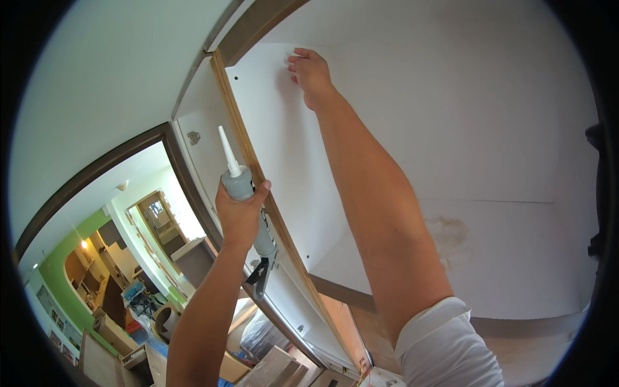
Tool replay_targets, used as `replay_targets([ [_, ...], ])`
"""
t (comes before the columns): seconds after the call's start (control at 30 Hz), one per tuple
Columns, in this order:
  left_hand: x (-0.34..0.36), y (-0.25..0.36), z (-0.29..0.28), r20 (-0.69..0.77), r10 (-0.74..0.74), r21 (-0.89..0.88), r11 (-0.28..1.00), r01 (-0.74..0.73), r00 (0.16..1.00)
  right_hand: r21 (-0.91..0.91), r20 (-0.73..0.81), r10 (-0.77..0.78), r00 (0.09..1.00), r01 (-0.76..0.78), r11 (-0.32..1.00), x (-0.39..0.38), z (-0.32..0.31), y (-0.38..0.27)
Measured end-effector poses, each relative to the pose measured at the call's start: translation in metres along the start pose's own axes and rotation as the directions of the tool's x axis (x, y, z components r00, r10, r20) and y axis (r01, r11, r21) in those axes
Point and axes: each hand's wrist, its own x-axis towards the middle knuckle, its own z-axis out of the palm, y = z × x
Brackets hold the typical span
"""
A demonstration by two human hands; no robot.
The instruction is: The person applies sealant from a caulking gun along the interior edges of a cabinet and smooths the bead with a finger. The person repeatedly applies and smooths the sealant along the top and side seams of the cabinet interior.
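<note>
White-lined cabinet [490,116], its side panel [271,122] edged in wood, with a sealant gun [264,237] tilted alongside
The left hand [238,218] grips the gun near its front; the right hand [314,76], fingers half-curled, is raised by the panel, contact or contents unclear. The white nozzle [229,151] points upward.

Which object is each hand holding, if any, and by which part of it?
The left hand grips a caulking gun around its grey front end, just below the white nozzle. The right hand visibly holds nothing.
</note>
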Motion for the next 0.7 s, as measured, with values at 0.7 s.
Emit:
replay_targets([
  [0.7, 0.009, -0.016, 0.003, -0.002, 0.002, 0.008, 1.000, -0.002, 1.000, -0.253, -0.064, -0.043, 0.997, 0.026, 0.967, 0.069, 0.002, 0.019],
])
